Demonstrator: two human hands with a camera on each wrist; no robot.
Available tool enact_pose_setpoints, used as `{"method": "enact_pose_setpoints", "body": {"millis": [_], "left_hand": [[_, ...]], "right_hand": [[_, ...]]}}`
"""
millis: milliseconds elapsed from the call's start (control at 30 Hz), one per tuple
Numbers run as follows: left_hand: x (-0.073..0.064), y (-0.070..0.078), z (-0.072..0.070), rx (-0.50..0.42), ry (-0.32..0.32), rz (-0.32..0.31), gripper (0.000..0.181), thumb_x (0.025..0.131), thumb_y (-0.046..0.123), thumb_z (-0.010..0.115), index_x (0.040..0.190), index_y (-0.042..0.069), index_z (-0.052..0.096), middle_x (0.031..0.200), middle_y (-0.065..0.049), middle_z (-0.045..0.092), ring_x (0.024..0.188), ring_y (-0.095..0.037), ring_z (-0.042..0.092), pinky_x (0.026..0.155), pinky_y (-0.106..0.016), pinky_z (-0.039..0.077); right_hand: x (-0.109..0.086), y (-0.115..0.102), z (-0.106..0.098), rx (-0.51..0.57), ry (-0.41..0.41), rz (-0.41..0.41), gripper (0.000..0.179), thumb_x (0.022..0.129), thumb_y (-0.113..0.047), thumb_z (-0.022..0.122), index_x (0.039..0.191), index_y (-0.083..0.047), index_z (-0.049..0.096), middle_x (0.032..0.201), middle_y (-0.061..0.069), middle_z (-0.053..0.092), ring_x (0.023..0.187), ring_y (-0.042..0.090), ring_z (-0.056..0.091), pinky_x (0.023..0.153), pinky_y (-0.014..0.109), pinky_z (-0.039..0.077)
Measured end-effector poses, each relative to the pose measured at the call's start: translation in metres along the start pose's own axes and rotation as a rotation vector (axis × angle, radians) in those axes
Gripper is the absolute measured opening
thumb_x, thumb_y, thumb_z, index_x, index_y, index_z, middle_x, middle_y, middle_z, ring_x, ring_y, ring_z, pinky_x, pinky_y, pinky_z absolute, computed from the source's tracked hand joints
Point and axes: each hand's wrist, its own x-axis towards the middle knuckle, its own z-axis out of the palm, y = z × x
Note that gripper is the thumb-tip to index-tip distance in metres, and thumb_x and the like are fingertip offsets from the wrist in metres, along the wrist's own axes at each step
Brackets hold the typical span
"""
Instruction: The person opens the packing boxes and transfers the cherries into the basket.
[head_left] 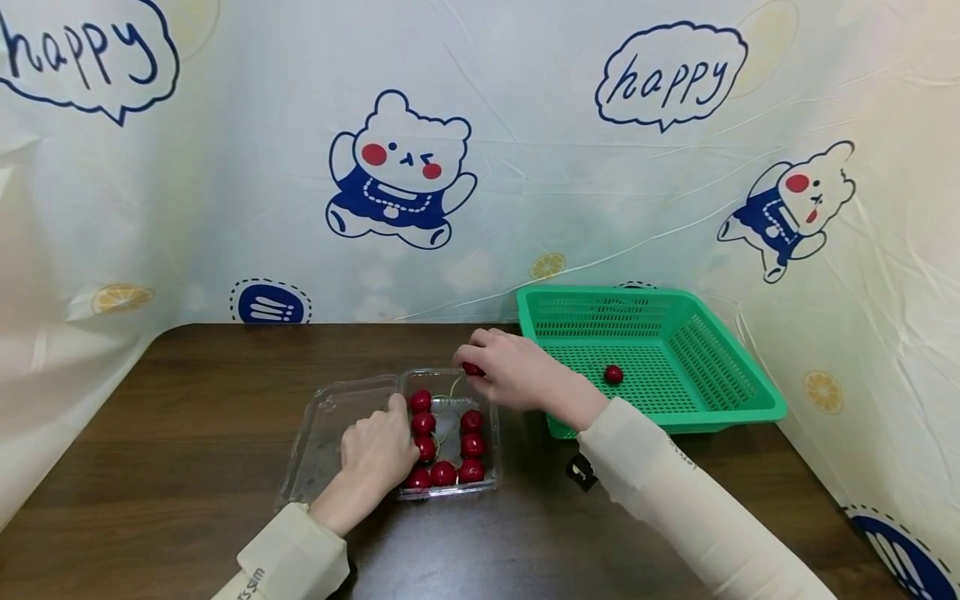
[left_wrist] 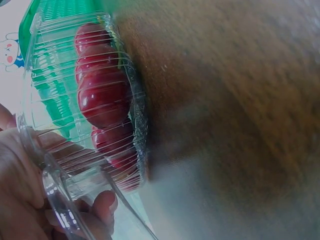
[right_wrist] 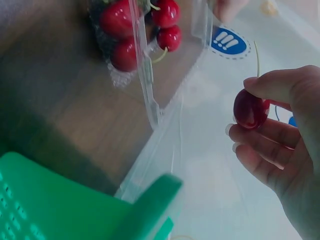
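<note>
A clear plastic clamshell box [head_left: 490,467] lies on the table with its lid folded back to the left, and several dark red cherries [head_left: 472,447] line its sides. My left hand [head_left: 378,446] grips the box along its hinge side; the left wrist view shows fingers [left_wrist: 104,202] bent behind the clear plastic. Above the far right corner of the box, my right hand [head_left: 517,367] pinches one cherry [right_wrist: 248,109] between thumb and fingers, its green stem pointing up. Another cherry [head_left: 613,374] rests in the green plastic basket [head_left: 731,417] to the right.
The basket's near left corner sits just right of my right wrist. A small black object [head_left: 581,472] lies on the brown wooden table [head_left: 202,433] below the right sleeve. Behind the table hangs a printed plastic sheet [head_left: 525,167], which also runs along both sides.
</note>
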Motion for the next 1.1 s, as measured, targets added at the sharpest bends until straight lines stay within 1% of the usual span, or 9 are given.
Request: {"method": "enact_pose_setpoints", "body": {"millis": [233,400,600,767,967,1100], "left_hand": [[0.0,0.001,0.0,0.0,-0.001,-0.003,0.025,0.078,0.013,0.064,0.094,0.002,0.049,0.071,-0.02,0.064,0.059,-0.037,0.063,0.05,-0.046,0.046],[0.0,0.001,0.0,0.003,-0.008,-0.004,0.026,0.079,0.014,0.064,0.096,0.002,0.049,0.069,-0.019,0.063,0.057,-0.035,0.061,0.05,-0.045,0.046],[0.0,0.001,0.0,0.008,-0.011,-0.005,0.026,0.08,0.015,0.064,0.097,0.002,0.049,0.069,-0.019,0.064,0.057,-0.035,0.061,0.05,-0.045,0.046],[-0.001,0.001,-0.001,0.002,-0.013,-0.004,0.026,0.08,0.014,0.063,0.098,0.002,0.049,0.068,-0.018,0.062,0.056,-0.034,0.06,0.049,-0.044,0.046],[-0.002,0.001,-0.001,-0.003,-0.018,0.0,0.027,0.081,0.014,0.065,0.097,0.001,0.049,0.062,-0.014,0.058,0.051,-0.029,0.056,0.047,-0.04,0.045],[-0.002,0.002,-0.001,0.001,-0.011,0.006,0.027,0.08,0.014,0.067,0.096,0.001,0.048,0.062,-0.014,0.058,0.05,-0.029,0.056,0.047,-0.04,0.045]], "right_hand": [[-0.005,0.012,-0.01,0.012,0.036,0.037,0.023,0.09,-0.018,0.069,0.114,-0.017,0.068,0.104,0.004,0.066,0.091,0.019,0.062,0.078,0.033,0.055],[-0.01,0.024,-0.017,0.021,0.041,0.094,0.025,0.09,-0.019,0.07,0.115,-0.016,0.069,0.107,0.004,0.066,0.094,0.019,0.062,0.078,0.034,0.056],[-0.017,0.037,-0.016,0.042,0.03,0.161,0.027,0.09,-0.02,0.07,0.116,-0.016,0.067,0.111,0.005,0.066,0.097,0.02,0.062,0.079,0.035,0.055],[-0.022,0.048,-0.019,0.066,0.048,0.208,0.026,0.091,-0.019,0.069,0.116,-0.015,0.067,0.11,0.005,0.065,0.096,0.02,0.062,0.079,0.036,0.055],[-0.03,0.065,-0.02,0.074,0.068,0.27,0.03,0.091,-0.02,0.069,0.12,-0.013,0.065,0.115,0.008,0.065,0.102,0.025,0.061,0.084,0.042,0.055],[-0.036,0.076,-0.021,0.092,0.068,0.294,0.032,0.092,-0.02,0.067,0.123,-0.01,0.064,0.117,0.01,0.064,0.102,0.027,0.061,0.085,0.045,0.053]]}}
